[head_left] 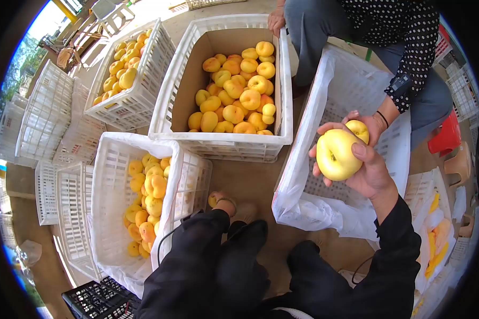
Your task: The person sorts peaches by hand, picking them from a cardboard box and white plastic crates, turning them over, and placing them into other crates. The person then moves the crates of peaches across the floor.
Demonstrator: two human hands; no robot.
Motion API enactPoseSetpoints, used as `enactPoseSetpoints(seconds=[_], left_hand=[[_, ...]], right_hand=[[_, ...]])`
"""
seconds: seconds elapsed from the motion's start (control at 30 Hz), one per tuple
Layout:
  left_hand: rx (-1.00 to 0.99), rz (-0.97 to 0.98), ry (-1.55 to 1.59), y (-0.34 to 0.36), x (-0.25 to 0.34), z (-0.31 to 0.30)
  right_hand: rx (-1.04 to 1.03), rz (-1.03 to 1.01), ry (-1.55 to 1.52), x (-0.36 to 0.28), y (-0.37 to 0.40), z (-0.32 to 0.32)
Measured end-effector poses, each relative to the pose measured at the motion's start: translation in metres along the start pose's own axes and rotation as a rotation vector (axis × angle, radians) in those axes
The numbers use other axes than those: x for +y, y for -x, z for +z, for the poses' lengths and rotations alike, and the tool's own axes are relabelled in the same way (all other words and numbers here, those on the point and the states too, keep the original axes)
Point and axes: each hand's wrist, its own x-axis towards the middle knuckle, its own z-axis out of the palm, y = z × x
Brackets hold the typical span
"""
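Note:
My right hand [371, 173] is closed around a large yellow peach [336, 155], held up over the white crate lined with thin plastic [298, 204]. Just behind it, a co-worker's hand [377, 125] holds a smaller yellow peach [358, 129]. Down by my shoe is my left hand [223, 203], beside the lined crate of peaches [104, 186]. Its fingers are mostly hidden, and whether it holds anything does not show.
A cardboard-lined crate [167, 130] full of peaches stands ahead of me. Another peach crate [157, 69] is behind it to the left. Stacked white crates [45, 111] line the left side. The co-worker sits at the right, near a red stool [446, 135].

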Motion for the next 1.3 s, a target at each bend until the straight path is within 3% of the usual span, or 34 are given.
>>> enactPoseSetpoints(seconds=[0.07,0.13,0.17,0.23,0.37,0.43,0.57,0.67,0.7,0.77,0.9,1.0,1.1,1.2,1.23,1.27,1.3], left_hand=[[0.066,0.0,0.016,-0.008,-0.002,0.025],[0.529,0.006,0.033,-0.014,-0.003,0.056],[0.56,-0.003,0.045,-0.023,-0.006,0.066],[0.472,0.016,0.115,-0.037,-0.009,0.081],[0.478,0.057,0.284,-0.058,-0.018,0.096],[0.488,-0.114,0.429,-0.067,-0.019,0.098],[0.342,-0.118,0.412,-0.064,-0.016,0.089],[0.188,0.099,0.731,-0.03,-0.017,0.028],[0.182,0.176,0.879,-0.024,-0.016,0.015],[-0.074,0.508,1.421,-0.015,-0.018,-0.008],[-0.368,0.969,1.935,0.033,-0.025,-0.049],[-0.425,1.214,2.017,0.043,-0.027,-0.055],[-0.503,1.319,2.15,0.069,-0.03,-0.056],[-0.427,1.391,2.365,0.097,-0.02,-0.055],[-0.406,1.423,2.509,0.108,-0.018,-0.057],[-0.357,1.3,2.638,0.125,-0.016,-0.061],[-0.342,1.328,2.612,0.133,-0.013,-0.063]], right_hand=[[-0.094,-0.069,0.043,-0.01,-0.028,0.009],[-0.249,-0.073,-0.041,-0.008,-0.051,0.007],[-0.304,-0.054,-0.094,-0.004,-0.057,0.01],[-0.376,-0.039,-0.105,0.005,-0.063,0.014],[-0.383,0.033,-0.067,0.012,-0.07,0.025],[-0.382,0.053,-0.032,0.007,-0.078,0.03],[0.049,0.095,0.545,0.009,-0.126,0.035],[0.154,-0.21,1.46,0.042,-0.197,0.003],[0.16,-0.202,1.584,0.053,-0.213,-0.004],[0.125,-0.084,1.722,0.072,-0.235,-0.021],[-0.022,0.061,1.761,0.086,-0.233,-0.039],[-0.02,0.074,1.748,0.06,-0.214,-0.029],[0.058,-0.042,1.394,0.034,-0.167,0.009],[0.147,-0.231,1.101,0.047,-0.112,0.067],[0.148,-0.393,1.177,0.059,-0.095,0.09],[0.088,-0.556,1.296,0.079,-0.084,0.102],[0.021,-0.6,1.376,0.103,-0.073,0.112]])
